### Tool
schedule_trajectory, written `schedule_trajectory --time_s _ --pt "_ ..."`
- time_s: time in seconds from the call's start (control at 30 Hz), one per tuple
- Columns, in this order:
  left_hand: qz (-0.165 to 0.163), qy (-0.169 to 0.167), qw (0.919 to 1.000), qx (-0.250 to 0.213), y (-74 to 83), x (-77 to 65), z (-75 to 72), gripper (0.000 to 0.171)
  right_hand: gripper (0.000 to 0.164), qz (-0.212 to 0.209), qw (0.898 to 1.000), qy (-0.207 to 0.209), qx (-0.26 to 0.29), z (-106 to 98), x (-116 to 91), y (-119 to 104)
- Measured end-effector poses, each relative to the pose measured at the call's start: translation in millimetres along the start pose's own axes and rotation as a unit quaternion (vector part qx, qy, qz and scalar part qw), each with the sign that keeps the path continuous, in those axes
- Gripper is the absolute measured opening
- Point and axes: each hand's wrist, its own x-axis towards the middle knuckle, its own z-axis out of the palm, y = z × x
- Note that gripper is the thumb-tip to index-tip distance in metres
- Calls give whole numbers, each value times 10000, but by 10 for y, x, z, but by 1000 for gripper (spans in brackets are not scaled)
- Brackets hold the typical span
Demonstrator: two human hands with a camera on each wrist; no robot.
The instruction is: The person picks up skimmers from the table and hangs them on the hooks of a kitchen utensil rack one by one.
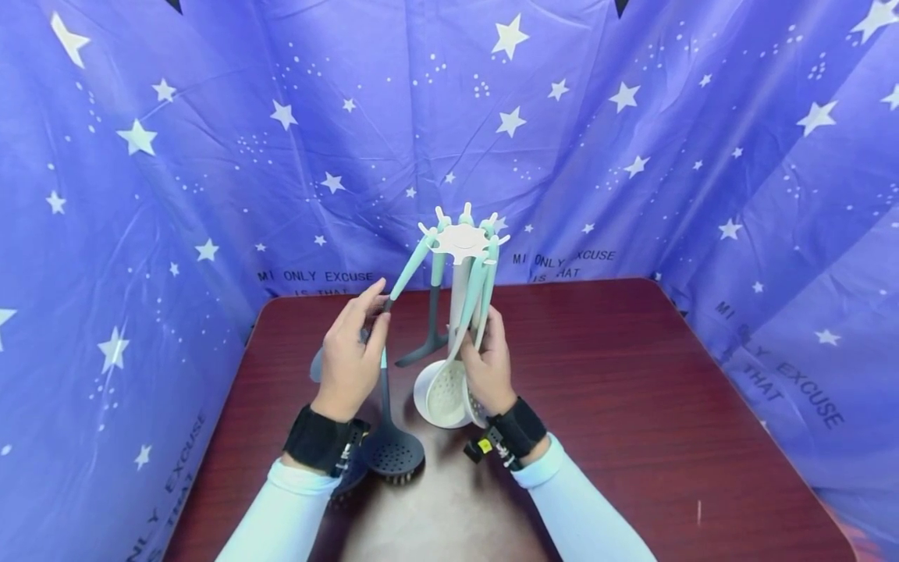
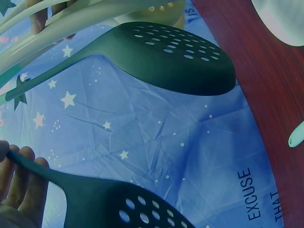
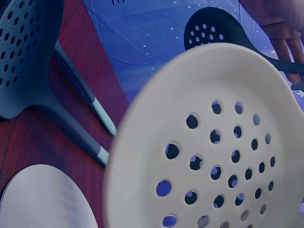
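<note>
A white utensil stand [image 1: 463, 240] with a hooked round top holds several mint-handled utensils. My left hand [image 1: 351, 351] pinches the dark neck of a slotted spatula [image 2: 118, 204], whose mint handle reaches up to a hook. My right hand [image 1: 489, 367] grips the stand's white pole [image 1: 458, 293] low down, beside the pale utensil necks. A white ladle [image 1: 427, 394] and a white skimmer [image 3: 223, 156] hang on the near side. A dark turner [image 1: 428, 347] hangs at the back. The stand's foot is hidden in the head view.
In front of the stand is a dark skimmer [image 1: 395, 451], partly over another dark utensil head [image 1: 349, 480] by my left wrist. The red-brown tabletop [image 1: 632, 375] spreads to the right. A blue star-print curtain [image 1: 393, 117] hangs at the back and sides.
</note>
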Motion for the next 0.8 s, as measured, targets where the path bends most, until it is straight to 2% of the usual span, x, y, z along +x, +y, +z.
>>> schedule_trajectory --time_s 0.27,0.5,0.67,0.8 --pt "-237 -242 9994 58 30 -55 -12 44 50 86 9999 113 -71 25 5 -8" --pt "-711 -474 9955 397 -113 -97 -70 46 48 108 9999 94 -33 69 23 -209" --pt "-1283 -773 9854 813 -323 -169 -114 50 46 10 9999 72 -69 81 32 -304" --pt "-1881 -1078 9685 1224 -509 -240 -175 54 47 -23 10000 61 -62 77 33 -290"
